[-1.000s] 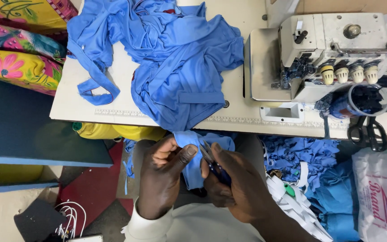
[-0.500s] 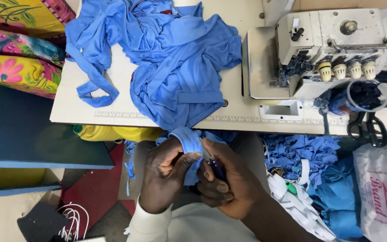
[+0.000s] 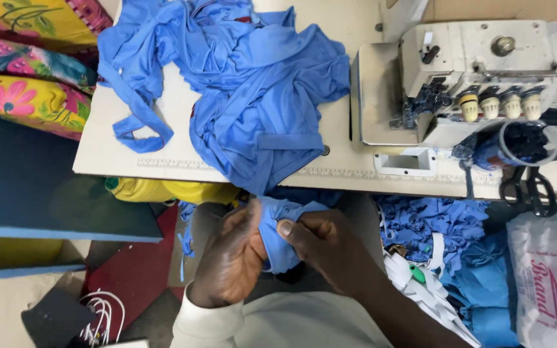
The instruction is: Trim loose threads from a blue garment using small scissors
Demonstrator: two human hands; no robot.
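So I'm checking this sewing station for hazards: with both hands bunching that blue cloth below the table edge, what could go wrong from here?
1. The blue garment pile hangs over the table edge toward the piece in the left hand and right hand; a tug could drag it off.
2. The black scissors lie at the table's front edge and might get knocked down.
3. Blue scraps heaped on the floor could snag or trip feet.

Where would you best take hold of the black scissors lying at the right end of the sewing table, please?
Probably by the handle loops of the black scissors. They lie flat on the sewing table, loops toward its near edge and blades pointing away under the dark thread cone. Coming from the near side, from above, fingers should meet the loops first and stay clear of the cone and the sewing machine.
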